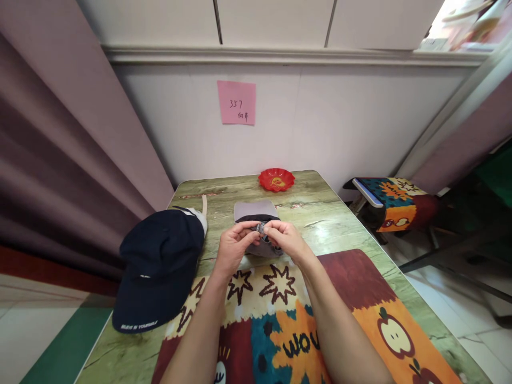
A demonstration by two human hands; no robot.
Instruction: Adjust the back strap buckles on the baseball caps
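A grey fabric item (256, 208) with a black band across it lies on the table, just beyond the patterned mat. I cannot make out its exact kind, as my hands cover its middle. Over it, my left hand (235, 244) and my right hand (288, 241) meet with their fingers pinched. Between the fingertips is a small grey strap-like piece (261, 228), which both hands hold. To the left, a navy cap (160, 261) rests with its brim toward me, apart from my hands.
A red scalloped dish (276, 180) stands at the back of the green wood-patterned table (340, 226). My forearms cross the colourful mat (344, 274). A stool with a patterned cover (396, 200) is at the right. Behind the table is a wall with a pink note (237, 103).
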